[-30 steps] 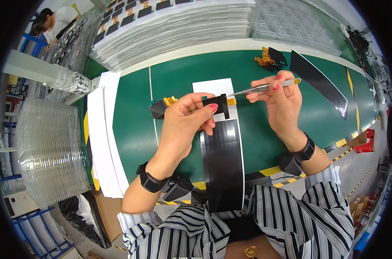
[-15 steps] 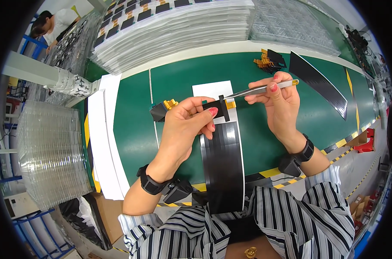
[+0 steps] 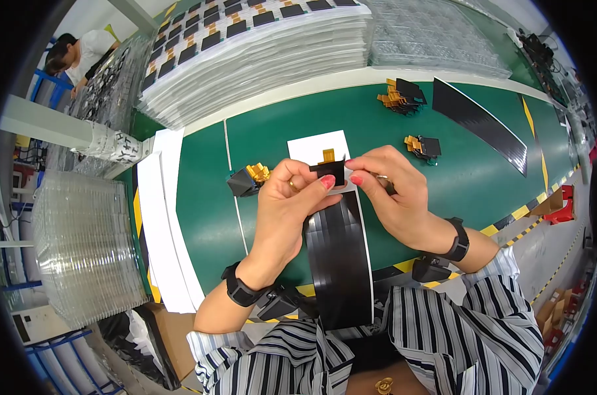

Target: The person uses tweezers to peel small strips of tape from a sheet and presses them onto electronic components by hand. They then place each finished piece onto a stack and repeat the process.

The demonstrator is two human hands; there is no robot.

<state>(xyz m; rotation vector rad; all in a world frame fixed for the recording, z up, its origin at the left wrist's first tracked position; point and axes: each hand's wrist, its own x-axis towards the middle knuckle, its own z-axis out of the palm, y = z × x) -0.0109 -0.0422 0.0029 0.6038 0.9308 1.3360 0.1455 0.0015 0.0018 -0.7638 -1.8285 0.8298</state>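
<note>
My left hand (image 3: 286, 201) pinches a small black display panel (image 3: 337, 172) between thumb and fingers. A gold flex cable (image 3: 328, 156) stands up from the panel's far edge. At the panel's right edge, the thumb and forefinger of my right hand (image 3: 394, 197) are closed together. Metal tweezers (image 3: 385, 184) lie tucked in that hand, mostly hidden by the fingers. Below the hands runs a sheet of black strips (image 3: 341, 263) on white backing, reaching over the table's near edge. A white sheet (image 3: 317, 145) lies behind the panel.
Piles of panels with gold cables lie left (image 3: 249, 179), right (image 3: 422, 149) and far right (image 3: 402, 96) on the green table (image 3: 206, 197). Another black strip sheet (image 3: 479, 125) lies at right. Stacked trays (image 3: 259, 59) stand behind; white sheets (image 3: 163, 230) line the left edge. A person (image 3: 84, 56) works far left.
My right hand has moved left and nearer, to the panel. The tweezers have swung from pointing at the panel into the hand. The panel has turned, its gold cable now pointing away.
</note>
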